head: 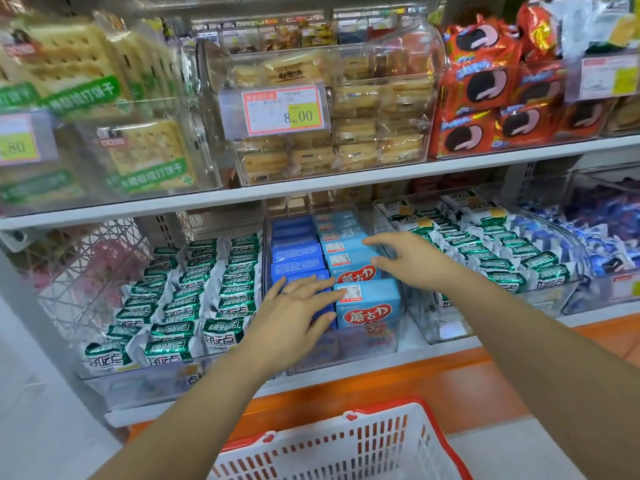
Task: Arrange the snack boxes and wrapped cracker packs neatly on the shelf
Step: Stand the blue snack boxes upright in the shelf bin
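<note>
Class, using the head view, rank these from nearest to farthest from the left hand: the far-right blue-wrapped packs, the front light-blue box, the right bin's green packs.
1. front light-blue box, at the fingertips of the left hand.
2. green packs, in the next bin to the right.
3. blue-wrapped packs, at the shelf's far right end.

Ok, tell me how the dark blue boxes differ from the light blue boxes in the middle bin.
The dark blue boxes fill the left row, the light blue boxes the right. Light blue boxes show a red logo; dark blue boxes show only small print. Both sit in one clear bin.
</note>
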`<state>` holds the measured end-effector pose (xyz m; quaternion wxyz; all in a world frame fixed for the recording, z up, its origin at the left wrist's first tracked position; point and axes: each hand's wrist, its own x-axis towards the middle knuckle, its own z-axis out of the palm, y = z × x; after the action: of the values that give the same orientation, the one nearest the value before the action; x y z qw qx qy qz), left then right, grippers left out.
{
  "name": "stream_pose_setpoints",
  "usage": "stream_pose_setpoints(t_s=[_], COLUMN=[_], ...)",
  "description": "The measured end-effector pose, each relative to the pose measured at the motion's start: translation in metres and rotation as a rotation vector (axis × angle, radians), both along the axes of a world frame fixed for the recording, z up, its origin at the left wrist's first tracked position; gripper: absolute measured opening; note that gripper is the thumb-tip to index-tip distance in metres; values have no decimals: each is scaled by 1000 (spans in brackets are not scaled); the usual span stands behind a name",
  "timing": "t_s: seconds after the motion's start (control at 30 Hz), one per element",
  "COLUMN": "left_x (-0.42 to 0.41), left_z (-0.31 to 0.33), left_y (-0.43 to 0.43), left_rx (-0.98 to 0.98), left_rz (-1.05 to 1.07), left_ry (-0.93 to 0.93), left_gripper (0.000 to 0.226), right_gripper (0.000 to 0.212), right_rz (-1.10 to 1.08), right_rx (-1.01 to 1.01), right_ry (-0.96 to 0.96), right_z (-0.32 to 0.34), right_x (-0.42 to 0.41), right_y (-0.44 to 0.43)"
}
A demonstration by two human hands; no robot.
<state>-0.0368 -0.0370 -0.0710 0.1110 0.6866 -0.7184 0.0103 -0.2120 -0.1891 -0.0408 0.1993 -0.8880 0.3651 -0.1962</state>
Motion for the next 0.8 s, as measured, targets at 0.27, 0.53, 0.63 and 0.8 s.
stream_pose_setpoints(t_s=[0.27,0.53,0.63,0.8], left_x=[7,4,2,-6], left_z=[-3,0,0,4], left_y=[-2,-2,-4,-4], left_rx=[-22,-7,15,19], left_rz=[-37,-23,-6,36], left_ry=[24,13,2,-14], left_gripper=[43,43,44,46], right_gripper=[56,47,37,35], right_rz=[36,2,-21,-26], right_rx=[-94,-54,3,-138], right_ry=[250,206,-115,-354], right_z=[5,8,26,35], right_x=[21,12,-4,-29], right_y=[-24,-24,3,59])
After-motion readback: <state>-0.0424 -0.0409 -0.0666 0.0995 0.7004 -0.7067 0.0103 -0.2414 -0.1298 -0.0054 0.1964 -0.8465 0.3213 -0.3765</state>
